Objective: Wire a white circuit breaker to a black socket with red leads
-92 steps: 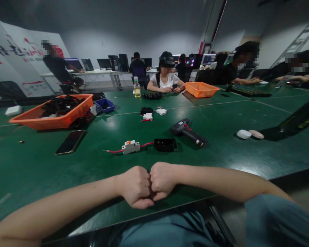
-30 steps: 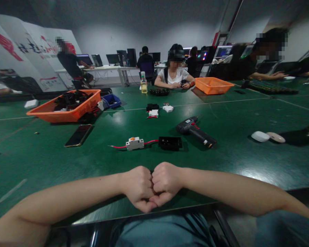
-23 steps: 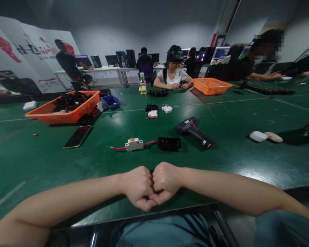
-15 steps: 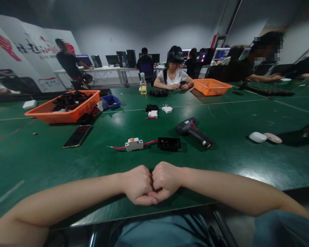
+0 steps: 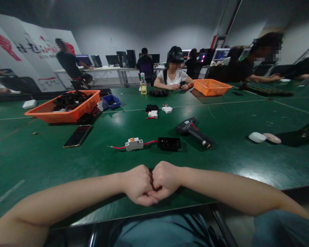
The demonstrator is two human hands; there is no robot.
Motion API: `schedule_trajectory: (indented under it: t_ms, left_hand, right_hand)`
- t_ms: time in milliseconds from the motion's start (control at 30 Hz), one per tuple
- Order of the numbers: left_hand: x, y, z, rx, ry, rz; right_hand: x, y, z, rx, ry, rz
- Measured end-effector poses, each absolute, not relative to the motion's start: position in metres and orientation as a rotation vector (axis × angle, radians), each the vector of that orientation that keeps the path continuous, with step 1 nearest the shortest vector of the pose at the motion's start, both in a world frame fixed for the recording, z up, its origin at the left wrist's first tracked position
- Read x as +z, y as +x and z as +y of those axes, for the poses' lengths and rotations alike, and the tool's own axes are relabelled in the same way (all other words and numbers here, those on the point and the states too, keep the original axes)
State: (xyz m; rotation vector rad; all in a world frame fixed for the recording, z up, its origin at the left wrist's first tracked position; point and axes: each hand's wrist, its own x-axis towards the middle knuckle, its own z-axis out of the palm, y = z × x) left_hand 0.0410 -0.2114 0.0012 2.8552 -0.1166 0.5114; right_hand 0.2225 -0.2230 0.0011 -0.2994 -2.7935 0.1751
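My left hand (image 5: 138, 183) and my right hand (image 5: 164, 179) are both curled into fists, knuckles pressed together, resting on the green table (image 5: 41, 161) near its front edge. Nothing shows inside either fist. Just beyond them lies a white circuit breaker (image 5: 134, 144) with red wires, joined to a black box (image 5: 169, 143). A black cordless screwdriver (image 5: 194, 131) lies to the right of the box.
A phone (image 5: 78, 136) lies at left, an orange basket (image 5: 64, 104) of black parts and a blue bin (image 5: 111, 101) behind it. Small parts (image 5: 152, 111) sit mid-table. White and pink pads (image 5: 264, 137) lie right. A person (image 5: 173, 75) sits opposite by another orange basket (image 5: 211, 86) and a bottle (image 5: 143, 84).
My fists have stayed pressed together in the same place. The view has shifted slightly as my head turned; the things on the table have not moved.
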Motion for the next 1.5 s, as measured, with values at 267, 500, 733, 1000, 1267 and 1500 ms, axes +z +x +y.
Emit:
schedule_trajectory:
  t_ms: [267, 500, 733, 1000, 1267, 1500]
  left_hand:
    - [-0.0004, 0.0407, -0.2109, 0.526, 2.839, -0.121]
    - [-0.0012, 0.0396, -0.2105, 0.491, 2.842, -0.113]
    - [0.0007, 0.0405, -0.2113, 0.513, 2.836, -0.111]
    - [0.0004, 0.042, -0.2108, 0.502, 2.85, -0.126]
    - [-0.0026, 0.0409, -0.2105, 0.492, 2.845, -0.125]
    - [-0.0014, 0.0411, -0.2106, 0.5, 2.839, -0.122]
  right_hand:
    - [0.0013, 0.2218, -0.2231, 0.213, -0.32, -2.786]
    - [-0.0006, 0.2229, -0.2223, 0.226, -0.305, -2.768]
    - [0.0008, 0.2225, -0.2219, 0.248, -0.311, -2.776]
    - [-0.0003, 0.2227, -0.222, 0.24, -0.324, -2.774]
    - [0.0011, 0.223, -0.222, 0.232, -0.336, -2.794]
    - [-0.0007, 0.2228, -0.2217, 0.247, -0.323, -2.772]
